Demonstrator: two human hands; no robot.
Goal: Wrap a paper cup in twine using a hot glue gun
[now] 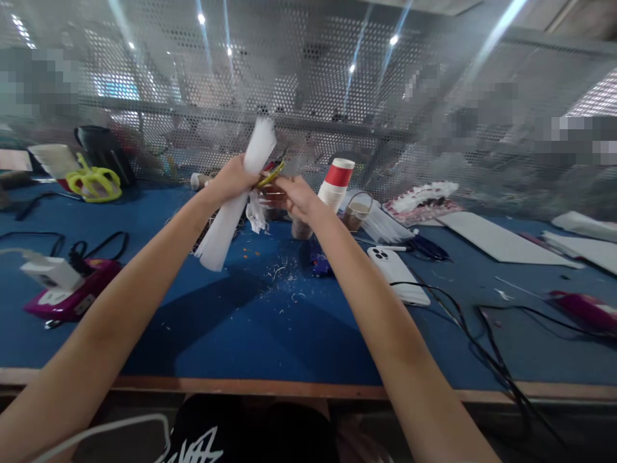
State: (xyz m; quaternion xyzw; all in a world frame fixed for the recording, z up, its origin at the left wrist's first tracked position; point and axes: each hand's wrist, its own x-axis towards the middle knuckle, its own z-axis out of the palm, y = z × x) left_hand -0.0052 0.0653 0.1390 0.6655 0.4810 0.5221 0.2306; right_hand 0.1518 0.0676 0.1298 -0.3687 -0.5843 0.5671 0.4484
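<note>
My left hand (234, 178) is closed around a long bundle of thin white strips (260, 146), which slants from upper right to lower left above the desk. Just right of it, my right hand (296, 196) is closed, with its fingertips at a yellow-handled tool (272, 173) that looks like scissors. The tool's dark tip points up and away, and the fingers partly hide its grip. Crumpled white material (256, 212) hangs below the hands. White scraps (284, 273) lie scattered on the blue desk (216, 347) beneath them.
Stacked paper cups (335, 183), a small bucket (357, 213) and more white strips (383, 222) stand or lie to the right. A white phone (399, 276) and black cables (491, 347) are nearer. At left are a purple power strip (72, 299) and a yellow-green holder (96, 183). Behind rises a perforated metal panel (299, 83).
</note>
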